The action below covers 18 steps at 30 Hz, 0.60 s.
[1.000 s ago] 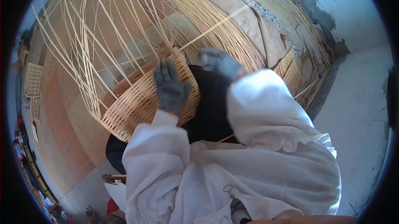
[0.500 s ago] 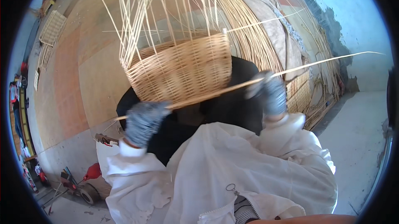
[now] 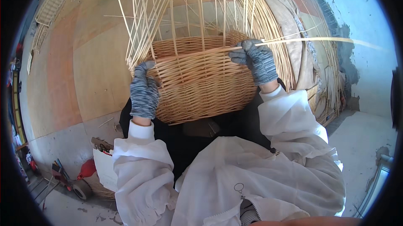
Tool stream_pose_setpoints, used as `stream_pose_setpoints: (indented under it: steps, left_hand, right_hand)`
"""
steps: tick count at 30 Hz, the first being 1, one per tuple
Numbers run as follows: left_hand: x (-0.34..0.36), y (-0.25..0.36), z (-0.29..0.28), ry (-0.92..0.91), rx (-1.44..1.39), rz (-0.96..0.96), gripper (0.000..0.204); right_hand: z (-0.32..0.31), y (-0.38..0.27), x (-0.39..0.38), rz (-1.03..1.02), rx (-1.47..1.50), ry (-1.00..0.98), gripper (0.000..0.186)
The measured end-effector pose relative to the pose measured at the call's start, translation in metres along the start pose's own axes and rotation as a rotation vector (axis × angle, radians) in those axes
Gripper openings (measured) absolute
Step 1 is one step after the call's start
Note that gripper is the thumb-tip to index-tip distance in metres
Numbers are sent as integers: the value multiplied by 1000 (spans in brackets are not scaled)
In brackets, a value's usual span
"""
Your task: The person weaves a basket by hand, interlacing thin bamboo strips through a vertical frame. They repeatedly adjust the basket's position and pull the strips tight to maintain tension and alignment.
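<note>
A half-woven wicker basket (image 3: 205, 87) rests in my lap, with tall upright stakes (image 3: 172, 20) rising from its rim. My left hand (image 3: 145, 91), in a grey knitted glove, is closed on the basket's left corner. Its thumb lies by the left end of a long willow rod (image 3: 197, 53). The rod runs along the upper edge of the near wall, against the stakes. My right hand (image 3: 257, 60), gloved the same way, pinches the rod at the basket's right corner. Beyond that hand, the rod's thin tail reaches far right.
A thick bundle of long rods (image 3: 268, 28) lies on the floor behind the basket, beside a brown cloth (image 3: 289, 28). Woven panels (image 3: 51, 5) lie at the far left. A small wheeled tool (image 3: 79, 188) stands at the lower left. A blue-white wall (image 3: 369, 20) rises at right.
Both hands have come up with the rod, from below the basket to its upper edge. The basket's near wall now faces me more, and my left hand has taken hold of its corner.
</note>
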<state>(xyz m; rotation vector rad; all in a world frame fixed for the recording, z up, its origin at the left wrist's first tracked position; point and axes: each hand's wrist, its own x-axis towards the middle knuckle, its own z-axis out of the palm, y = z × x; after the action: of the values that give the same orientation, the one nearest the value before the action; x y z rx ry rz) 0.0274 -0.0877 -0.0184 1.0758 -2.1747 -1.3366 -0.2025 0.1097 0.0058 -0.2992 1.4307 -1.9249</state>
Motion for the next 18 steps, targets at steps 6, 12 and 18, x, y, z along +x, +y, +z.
stream_pose_setpoints:
  steps: [6, 12, 18]
  left_hand:
    - [12, -22, -1, 57, -249, 42, 20]
    - [25, 19, 31, 129, 366, 507, 24]
    - [35, 26, 74, 8, 909, 247, 50]
  right_hand:
    - [-11, -10, 29, 181, -38, -160, 25]
    - [-26, -2, 35, 85, 150, -354, 24]
    - [-38, 5, 29, 223, 176, -180, 19]
